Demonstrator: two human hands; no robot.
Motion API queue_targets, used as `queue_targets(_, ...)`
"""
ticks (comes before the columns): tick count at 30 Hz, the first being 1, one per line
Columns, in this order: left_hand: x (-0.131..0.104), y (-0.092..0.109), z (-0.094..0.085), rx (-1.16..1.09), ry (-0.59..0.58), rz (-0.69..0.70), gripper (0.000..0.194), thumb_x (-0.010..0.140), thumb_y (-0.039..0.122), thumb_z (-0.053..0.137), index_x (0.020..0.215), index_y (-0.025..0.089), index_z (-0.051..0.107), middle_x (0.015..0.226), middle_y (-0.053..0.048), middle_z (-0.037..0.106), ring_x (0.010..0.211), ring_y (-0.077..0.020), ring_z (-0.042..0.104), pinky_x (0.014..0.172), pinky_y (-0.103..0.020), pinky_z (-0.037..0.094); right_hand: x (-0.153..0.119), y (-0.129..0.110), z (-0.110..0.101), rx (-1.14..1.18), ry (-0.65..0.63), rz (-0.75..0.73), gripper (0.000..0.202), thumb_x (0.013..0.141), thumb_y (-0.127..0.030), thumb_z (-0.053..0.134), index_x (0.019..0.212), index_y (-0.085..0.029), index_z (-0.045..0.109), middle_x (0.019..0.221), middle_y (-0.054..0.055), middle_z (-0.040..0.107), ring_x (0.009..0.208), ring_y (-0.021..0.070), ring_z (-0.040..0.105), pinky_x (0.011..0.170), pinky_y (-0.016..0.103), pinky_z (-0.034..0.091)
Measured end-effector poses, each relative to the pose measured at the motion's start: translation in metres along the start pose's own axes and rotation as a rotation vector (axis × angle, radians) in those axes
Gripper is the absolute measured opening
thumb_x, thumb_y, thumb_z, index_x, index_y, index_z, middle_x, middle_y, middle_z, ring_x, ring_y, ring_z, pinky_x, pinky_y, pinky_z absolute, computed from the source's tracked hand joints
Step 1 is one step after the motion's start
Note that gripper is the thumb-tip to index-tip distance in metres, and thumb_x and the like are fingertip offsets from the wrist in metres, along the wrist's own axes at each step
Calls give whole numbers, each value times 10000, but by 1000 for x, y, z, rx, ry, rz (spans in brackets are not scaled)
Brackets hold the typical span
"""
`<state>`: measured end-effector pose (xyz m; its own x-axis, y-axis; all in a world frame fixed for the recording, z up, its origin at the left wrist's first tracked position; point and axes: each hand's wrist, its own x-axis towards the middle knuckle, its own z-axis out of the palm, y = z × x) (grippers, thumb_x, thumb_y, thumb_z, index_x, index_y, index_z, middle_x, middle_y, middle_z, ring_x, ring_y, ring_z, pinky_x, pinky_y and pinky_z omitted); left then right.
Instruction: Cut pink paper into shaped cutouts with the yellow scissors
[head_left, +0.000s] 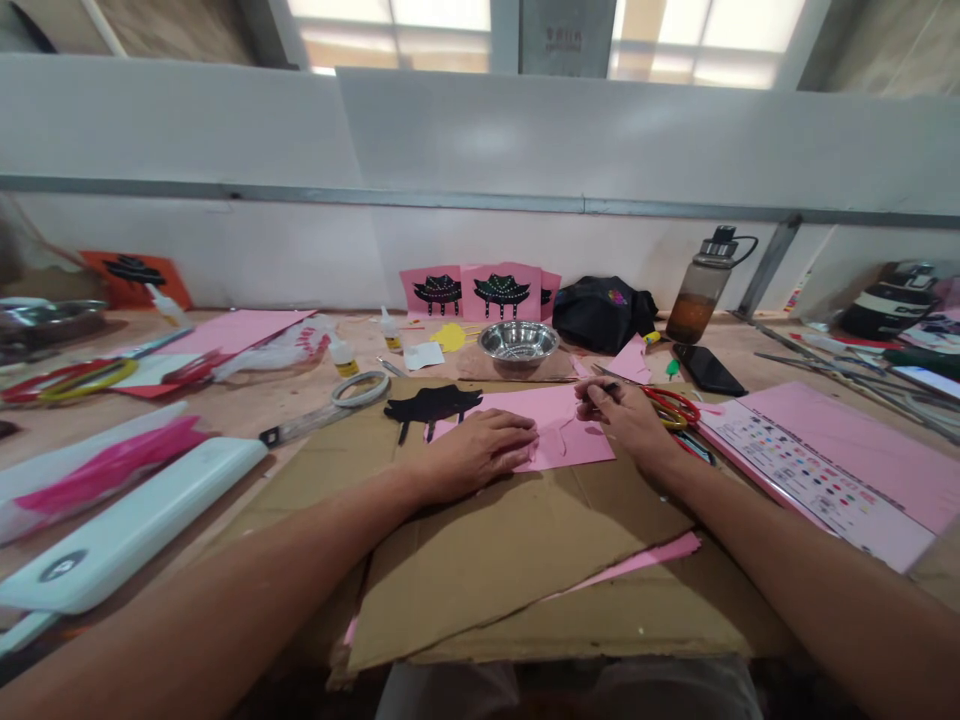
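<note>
A sheet of pink paper (574, 412) lies on brown cardboard, with a curved line or cut strip visible on it. My left hand (487, 445) rests flat on the paper's left part, fingers stretched out. Over the right part, my right hand (622, 415) is closed in a pinch around a slim dark tool (611, 388); its exact kind is too small to tell. Beside my left hand sits a black paper cutout (433, 404) shaped like a roof with legs, partly over the pink sheet. The cardboard (480, 570) is layered, with pink paper showing between its sheets.
Behind the cardboard stand a metal bowl (519, 343), glue bottles (343, 355), pink cards with black roof shapes (502, 290) and a black cap (606, 312). To the right are scissors (671, 408), a phone (709, 370), a drink bottle (699, 290) and a pink paper pack (832, 470). A white device (142, 520) lies left.
</note>
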<state>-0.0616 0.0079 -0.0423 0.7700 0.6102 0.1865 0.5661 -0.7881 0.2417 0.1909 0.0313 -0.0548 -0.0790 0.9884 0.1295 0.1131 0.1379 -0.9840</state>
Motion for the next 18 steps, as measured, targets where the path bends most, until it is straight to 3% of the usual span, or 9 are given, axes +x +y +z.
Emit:
queue_targets(4, 0, 0, 0, -7, -5, 1, 457, 1024, 425, 338, 1281, 217, 653, 1382, -94, 619, 1299, -221, 530, 1112, -390, 378, -4, -1, 1, 30, 65, 4, 547, 868, -688, 510, 940, -167, 660, 793, 44, 643, 664, 131, 631, 577, 239, 521)
queue_targets(9, 1, 2, -2, -18, 5, -18, 453, 1023, 434, 332, 1244, 236, 673, 1357, -82, 636, 1267, -222, 549, 1106, -412, 389, -11, -2, 2, -121, 58, -55, 589, 891, -713, 452, 937, -168, 669, 662, 10, 580, 568, 121, 571, 505, 219, 471)
queue_targets(14, 2, 1, -1, -61, 26, -38, 368, 993, 403, 444, 1222, 244, 683, 1333, -79, 650, 1247, -235, 561, 1080, -426, 422, -3, -5, 4, -213, 0, -151, 400, 912, -564, 544, 938, -178, 643, 850, 61, 667, 764, 179, 663, 674, 312, 557)
queue_targets(18, 0, 2, 0, -78, 41, -49, 338, 977, 363, 495, 1245, 247, 666, 1345, -68, 645, 1266, -237, 552, 1089, -424, 419, 5, -6, 7, -366, 24, -270, 232, 921, -396, 561, 953, -197, 676, 1006, 89, 682, 947, 221, 651, 884, 405, 524)
